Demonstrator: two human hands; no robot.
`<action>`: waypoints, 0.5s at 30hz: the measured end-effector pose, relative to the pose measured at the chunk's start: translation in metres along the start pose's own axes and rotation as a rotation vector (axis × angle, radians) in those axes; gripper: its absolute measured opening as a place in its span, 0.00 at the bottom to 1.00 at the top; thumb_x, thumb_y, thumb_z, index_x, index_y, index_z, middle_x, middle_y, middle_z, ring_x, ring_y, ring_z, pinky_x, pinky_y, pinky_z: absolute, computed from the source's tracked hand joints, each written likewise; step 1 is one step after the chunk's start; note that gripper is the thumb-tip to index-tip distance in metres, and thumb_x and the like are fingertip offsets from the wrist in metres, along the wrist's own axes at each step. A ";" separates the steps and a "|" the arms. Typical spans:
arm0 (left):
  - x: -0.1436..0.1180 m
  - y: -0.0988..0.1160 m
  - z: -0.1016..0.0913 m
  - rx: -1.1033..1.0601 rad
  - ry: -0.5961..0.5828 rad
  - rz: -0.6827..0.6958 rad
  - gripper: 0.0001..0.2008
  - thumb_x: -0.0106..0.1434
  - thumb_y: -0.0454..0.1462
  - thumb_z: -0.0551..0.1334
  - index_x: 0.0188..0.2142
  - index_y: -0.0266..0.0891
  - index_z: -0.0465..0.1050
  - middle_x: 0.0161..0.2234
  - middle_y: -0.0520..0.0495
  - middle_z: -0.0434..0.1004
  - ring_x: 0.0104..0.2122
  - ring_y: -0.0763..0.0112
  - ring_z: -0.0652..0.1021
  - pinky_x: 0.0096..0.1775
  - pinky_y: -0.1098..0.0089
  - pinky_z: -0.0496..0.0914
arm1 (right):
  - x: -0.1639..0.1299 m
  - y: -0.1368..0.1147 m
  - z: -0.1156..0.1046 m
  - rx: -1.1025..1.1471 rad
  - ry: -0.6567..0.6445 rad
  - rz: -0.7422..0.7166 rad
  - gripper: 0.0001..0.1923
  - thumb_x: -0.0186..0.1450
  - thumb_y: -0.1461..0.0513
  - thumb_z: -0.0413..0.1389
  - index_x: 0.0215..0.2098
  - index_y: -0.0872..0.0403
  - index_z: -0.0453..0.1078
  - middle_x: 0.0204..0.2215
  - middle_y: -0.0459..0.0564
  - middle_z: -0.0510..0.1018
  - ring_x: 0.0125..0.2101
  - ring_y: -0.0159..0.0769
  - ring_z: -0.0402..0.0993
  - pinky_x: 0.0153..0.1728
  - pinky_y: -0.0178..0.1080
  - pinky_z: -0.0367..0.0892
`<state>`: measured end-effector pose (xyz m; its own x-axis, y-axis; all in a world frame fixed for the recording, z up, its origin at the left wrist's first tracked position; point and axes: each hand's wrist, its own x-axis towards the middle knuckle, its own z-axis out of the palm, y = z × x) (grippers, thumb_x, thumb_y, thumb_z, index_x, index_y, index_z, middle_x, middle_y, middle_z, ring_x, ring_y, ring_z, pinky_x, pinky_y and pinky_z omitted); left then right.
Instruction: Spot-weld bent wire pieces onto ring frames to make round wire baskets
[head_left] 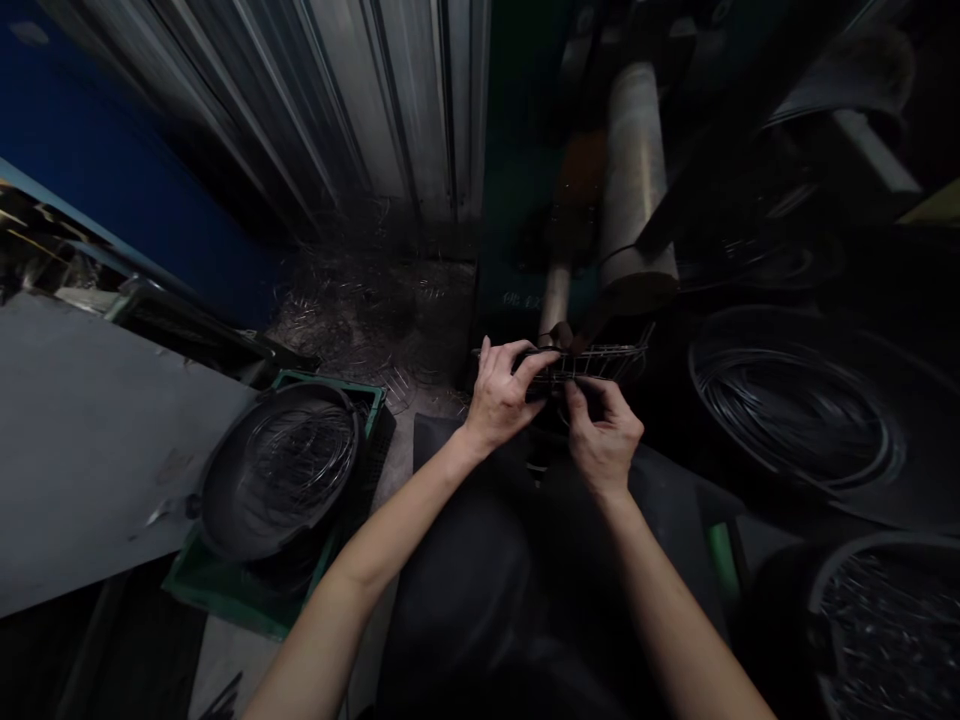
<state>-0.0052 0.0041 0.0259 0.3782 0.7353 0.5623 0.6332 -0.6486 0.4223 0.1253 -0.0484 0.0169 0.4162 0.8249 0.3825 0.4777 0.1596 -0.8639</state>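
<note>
Both hands meet at a small wire rack (600, 362) held at the foot of a dark machine with a metal cylinder (636, 170). My left hand (501, 395) grips the rack's left end, fingers curled over its top wires. My right hand (604, 435) pinches the rack's lower edge from beneath, thumb and forefinger closed on a wire. The rack is a narrow grid of thin wires, lying roughly level. My dark-clothed lap (480, 580) is below the hands.
A black basin of wire loops (281, 480) sits in a green crate (225, 590) at lower left. Loose wire pieces (360, 310) heap by the corrugated wall. Dark round tubs with wire (795, 410) (885, 620) stand on the right. A grey board (82, 440) lies far left.
</note>
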 end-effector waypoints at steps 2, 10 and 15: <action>0.000 0.001 0.000 0.011 -0.004 -0.003 0.23 0.57 0.35 0.64 0.52 0.44 0.66 0.47 0.45 0.66 0.49 0.63 0.70 0.61 0.48 0.52 | 0.000 -0.001 0.000 0.001 0.008 -0.015 0.14 0.64 0.53 0.54 0.36 0.55 0.71 0.31 0.49 0.75 0.32 0.33 0.72 0.36 0.36 0.67; 0.000 -0.001 0.001 0.032 -0.010 0.000 0.23 0.57 0.36 0.64 0.52 0.43 0.65 0.48 0.45 0.65 0.49 0.63 0.69 0.61 0.49 0.53 | 0.001 -0.005 -0.001 -0.120 -0.008 -0.077 0.15 0.66 0.52 0.50 0.37 0.55 0.69 0.31 0.49 0.75 0.30 0.32 0.71 0.34 0.35 0.67; 0.002 -0.003 0.001 0.018 0.018 0.024 0.20 0.59 0.38 0.64 0.51 0.43 0.66 0.47 0.46 0.67 0.49 0.65 0.70 0.61 0.51 0.52 | 0.003 -0.004 0.002 -0.157 -0.017 -0.092 0.15 0.67 0.53 0.46 0.37 0.54 0.67 0.32 0.51 0.76 0.30 0.34 0.72 0.35 0.38 0.68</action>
<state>-0.0054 0.0077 0.0251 0.3812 0.7162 0.5846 0.6366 -0.6619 0.3958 0.1232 -0.0455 0.0209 0.3531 0.8200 0.4505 0.6287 0.1487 -0.7633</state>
